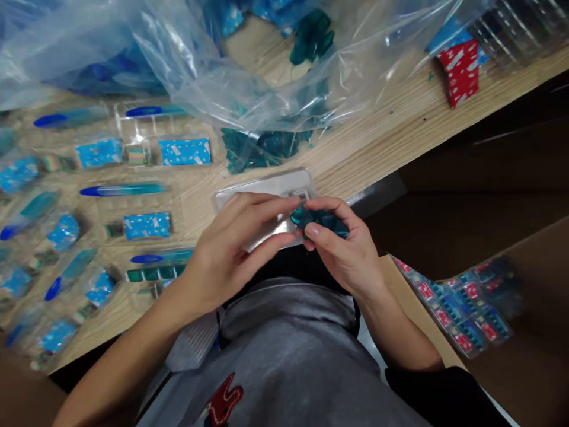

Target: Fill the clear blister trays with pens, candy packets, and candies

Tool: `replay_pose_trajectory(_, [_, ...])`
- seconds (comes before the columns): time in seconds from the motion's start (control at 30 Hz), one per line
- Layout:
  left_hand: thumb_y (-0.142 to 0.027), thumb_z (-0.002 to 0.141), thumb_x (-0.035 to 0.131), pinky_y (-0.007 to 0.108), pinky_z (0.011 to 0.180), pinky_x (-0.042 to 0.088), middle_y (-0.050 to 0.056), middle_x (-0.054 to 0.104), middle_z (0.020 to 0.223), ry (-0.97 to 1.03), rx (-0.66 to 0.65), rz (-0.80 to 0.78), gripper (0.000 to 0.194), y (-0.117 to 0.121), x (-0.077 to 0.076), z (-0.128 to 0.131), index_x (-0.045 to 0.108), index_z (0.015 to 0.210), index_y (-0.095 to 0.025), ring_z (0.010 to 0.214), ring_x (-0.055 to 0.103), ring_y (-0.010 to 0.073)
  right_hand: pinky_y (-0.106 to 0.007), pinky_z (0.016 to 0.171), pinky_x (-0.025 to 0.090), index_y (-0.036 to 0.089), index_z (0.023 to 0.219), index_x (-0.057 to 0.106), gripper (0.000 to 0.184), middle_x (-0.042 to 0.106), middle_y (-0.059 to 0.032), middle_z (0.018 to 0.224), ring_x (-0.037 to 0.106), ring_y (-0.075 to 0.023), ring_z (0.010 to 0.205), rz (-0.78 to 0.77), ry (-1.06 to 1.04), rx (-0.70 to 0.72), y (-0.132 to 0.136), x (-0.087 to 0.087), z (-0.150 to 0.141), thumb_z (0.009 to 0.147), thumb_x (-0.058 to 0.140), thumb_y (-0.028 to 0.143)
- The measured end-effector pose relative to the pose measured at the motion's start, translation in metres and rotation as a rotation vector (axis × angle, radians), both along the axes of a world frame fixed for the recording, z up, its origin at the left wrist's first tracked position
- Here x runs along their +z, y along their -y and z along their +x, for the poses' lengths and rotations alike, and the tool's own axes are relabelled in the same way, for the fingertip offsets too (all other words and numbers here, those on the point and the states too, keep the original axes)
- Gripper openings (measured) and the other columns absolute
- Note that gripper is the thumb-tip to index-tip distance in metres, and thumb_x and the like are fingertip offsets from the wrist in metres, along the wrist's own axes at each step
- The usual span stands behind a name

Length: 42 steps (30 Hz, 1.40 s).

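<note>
My left hand (pixel 231 243) grips a clear plastic blister tray (pixel 267 187) at the table's near edge, thumb under it and fingers curled over its top. My right hand (pixel 344 246) is closed around a bunch of small teal pieces (pixel 317 217), held against the tray's right end. The fingertips of both hands meet there. A loose pile of the same teal pieces (pixel 262 148) lies just beyond the tray, partly under a clear plastic bag (pixel 213 71).
Several filled packs with blue files and blue cards (pixel 146 225) lie in rows on the wooden table (pixel 377 136) at left. A red card (pixel 462 71) sits at far right. A cardboard box (pixel 524 356) at lower right holds finished packs (pixel 462 308).
</note>
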<state>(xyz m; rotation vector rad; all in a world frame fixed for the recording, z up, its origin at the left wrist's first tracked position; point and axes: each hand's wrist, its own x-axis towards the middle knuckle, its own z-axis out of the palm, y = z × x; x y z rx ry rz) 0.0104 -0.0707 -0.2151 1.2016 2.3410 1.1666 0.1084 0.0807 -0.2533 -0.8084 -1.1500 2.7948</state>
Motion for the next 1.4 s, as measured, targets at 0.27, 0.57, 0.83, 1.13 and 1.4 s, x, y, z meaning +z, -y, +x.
replay_pose_trajectory(0.27, [-0.026, 0.09, 0.065, 0.033, 0.082, 0.054, 0.003, 0.071, 0.094, 0.202, 0.077, 0.075, 0.007, -0.003, 0.008, 0.005, 0.07, 0.095, -0.027, 0.091, 0.065, 0.0193, -0.029, 0.079, 0.054, 0.03, 0.092, 0.077, 0.015, 0.071, 0.004, 0.085, 0.065, -0.0133, 0.076, 0.271, -0.069, 0.043, 0.0, 0.016, 0.005, 0.079, 0.081, 0.024])
replay_pose_trajectory(0.57, [-0.031, 0.094, 0.06, 0.041, 0.09, 0.043, 0.003, 0.071, 0.101, 0.027, 0.124, -0.024, 0.017, 0.003, -0.008, -0.001, 0.072, 0.105, -0.031, 0.099, 0.061, 0.025, -0.032, 0.09, 0.052, 0.032, 0.101, 0.076, 0.019, 0.073, 0.0024, 0.097, 0.066, -0.0164, 0.091, 0.819, -0.127, 0.04, -0.01, 0.012, 0.0, 0.087, 0.072, 0.021])
replay_pose_trajectory(0.83, [-0.037, 0.092, 0.061, 0.05, 0.094, 0.037, 0.006, 0.069, 0.114, -0.131, 0.148, -0.15, 0.028, 0.029, -0.042, -0.012, 0.069, 0.119, -0.034, 0.105, 0.056, 0.0321, -0.035, 0.088, 0.05, 0.027, 0.104, 0.075, 0.017, 0.071, -0.0023, 0.096, 0.064, -0.0193, 0.091, 1.22, -0.108, 0.076, -0.053, -0.021, -0.03, 0.089, 0.068, 0.022])
replay_pose_trajectory(1.13, [-0.017, 0.096, 0.055, 0.04, 0.092, 0.048, 0.004, 0.069, 0.109, -0.185, 0.137, -0.137, 0.024, 0.019, -0.009, -0.006, 0.065, 0.115, -0.028, 0.105, 0.063, 0.0227, -0.024, 0.063, 0.053, 0.023, 0.111, 0.07, 0.027, 0.07, -0.001, 0.097, 0.065, -0.0124, 0.074, 0.502, -0.055, 0.109, -0.048, -0.005, -0.033, 0.084, 0.069, 0.026])
replay_pose_trajectory(1.4, [-0.016, 0.092, 0.064, 0.032, 0.095, 0.05, 0.003, 0.064, 0.109, -0.147, 0.102, -0.076, 0.025, -0.004, 0.017, 0.008, 0.061, 0.116, -0.023, 0.107, 0.062, 0.0176, -0.023, 0.069, 0.055, 0.025, 0.126, 0.065, 0.036, 0.069, 0.003, 0.088, 0.064, -0.0086, 0.067, 0.339, -0.147, 0.281, -0.014, 0.022, -0.013, 0.091, 0.068, 0.022])
